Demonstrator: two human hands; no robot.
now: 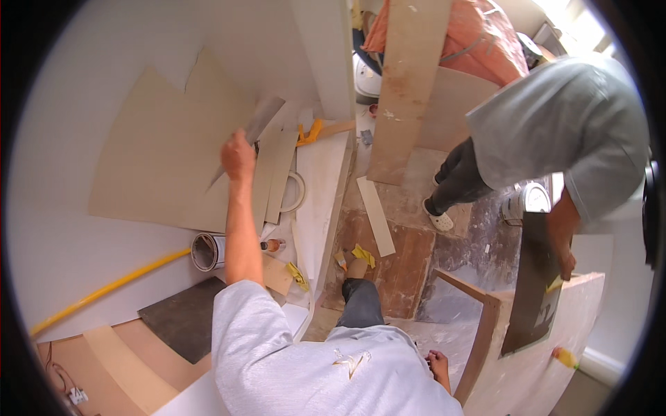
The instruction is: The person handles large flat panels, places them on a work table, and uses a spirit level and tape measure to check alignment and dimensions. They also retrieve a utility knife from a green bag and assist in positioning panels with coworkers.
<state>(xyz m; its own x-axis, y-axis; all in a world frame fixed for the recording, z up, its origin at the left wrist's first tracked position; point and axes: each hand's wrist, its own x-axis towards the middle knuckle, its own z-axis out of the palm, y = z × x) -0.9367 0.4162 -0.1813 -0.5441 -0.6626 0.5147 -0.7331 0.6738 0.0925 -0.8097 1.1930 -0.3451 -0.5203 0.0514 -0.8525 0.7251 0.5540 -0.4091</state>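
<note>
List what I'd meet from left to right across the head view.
Yellow pole, can, left hand, tape roll, pale strip, right hand, bucket, co-worker's hand.

A white surface (325, 201) carries a pale ring of tape (302, 188), an open can (218, 252), a small bottle (275, 245) and a flat tan piece (276, 273); the worn, pale-smeared brown floor (409, 260) bears a long whitish strip (376, 216), a crumpled yellow scrap (363, 255) and a white tub (514, 208)
</note>
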